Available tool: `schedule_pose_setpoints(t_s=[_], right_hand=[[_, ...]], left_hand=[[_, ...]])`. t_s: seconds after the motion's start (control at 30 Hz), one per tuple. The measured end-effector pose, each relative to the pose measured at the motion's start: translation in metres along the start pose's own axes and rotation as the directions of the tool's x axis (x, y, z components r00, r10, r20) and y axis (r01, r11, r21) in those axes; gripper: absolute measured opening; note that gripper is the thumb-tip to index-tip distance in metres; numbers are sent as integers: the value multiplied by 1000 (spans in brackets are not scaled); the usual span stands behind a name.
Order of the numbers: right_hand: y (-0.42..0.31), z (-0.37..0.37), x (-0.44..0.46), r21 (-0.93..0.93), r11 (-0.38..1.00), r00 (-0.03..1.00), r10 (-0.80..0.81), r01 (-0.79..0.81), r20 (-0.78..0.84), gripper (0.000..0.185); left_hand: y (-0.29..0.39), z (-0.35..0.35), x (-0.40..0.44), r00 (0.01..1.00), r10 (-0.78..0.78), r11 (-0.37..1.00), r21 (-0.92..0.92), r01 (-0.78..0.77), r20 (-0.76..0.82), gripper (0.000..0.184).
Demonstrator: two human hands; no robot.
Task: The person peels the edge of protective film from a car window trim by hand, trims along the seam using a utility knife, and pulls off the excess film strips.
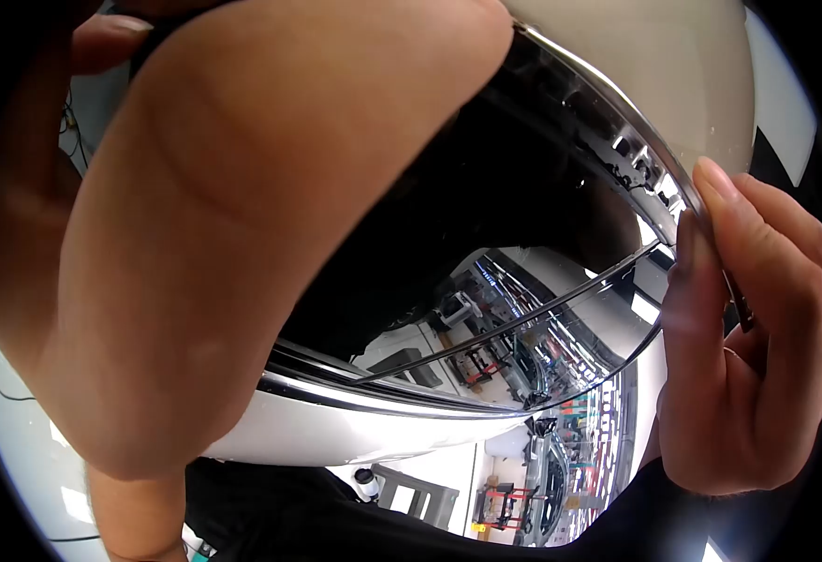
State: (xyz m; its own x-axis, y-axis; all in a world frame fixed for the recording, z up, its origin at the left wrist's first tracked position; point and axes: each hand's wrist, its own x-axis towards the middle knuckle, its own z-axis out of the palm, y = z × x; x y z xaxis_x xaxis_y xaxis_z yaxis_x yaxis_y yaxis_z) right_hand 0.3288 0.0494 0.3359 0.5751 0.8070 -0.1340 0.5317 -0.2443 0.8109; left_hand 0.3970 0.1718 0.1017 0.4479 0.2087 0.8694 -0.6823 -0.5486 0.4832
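Note:
My right hand, at the right, is closed with thumb and fingers around a thin, shiny trim strip. This strip follows the curved edge of a dark, glossy car window, and its narrow end sticks out between my fingers. Very close to the camera, my left hand fills much of the left side, blurred and hiding part of the window. One fingertip with its nail shows at the top left. The other left fingers are hidden or cut off, so their grip cannot be made out.
White, glossy car bodywork runs below the window, with a dark divider bar crossing the glass. A beige surface lies beyond the trim. Shelves and red stands appear as reflections. Thin cables show at the left.

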Motion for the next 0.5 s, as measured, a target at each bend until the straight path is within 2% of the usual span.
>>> schedule_pose_setpoints(t_s=[0.33, 0.5], right_hand=[[1, 5, -2, 15, 1000, 995, 20, -19, -103, 23], [-1, 11, -7, 81, 994, 984, 81, -69, -159, 20]], left_hand=[[-5, 1, 1, 999, 28, 1000, -5, -29, -29, 30], [-5, -3, 1, 999, 45, 999, -2, -45, -28, 30]])
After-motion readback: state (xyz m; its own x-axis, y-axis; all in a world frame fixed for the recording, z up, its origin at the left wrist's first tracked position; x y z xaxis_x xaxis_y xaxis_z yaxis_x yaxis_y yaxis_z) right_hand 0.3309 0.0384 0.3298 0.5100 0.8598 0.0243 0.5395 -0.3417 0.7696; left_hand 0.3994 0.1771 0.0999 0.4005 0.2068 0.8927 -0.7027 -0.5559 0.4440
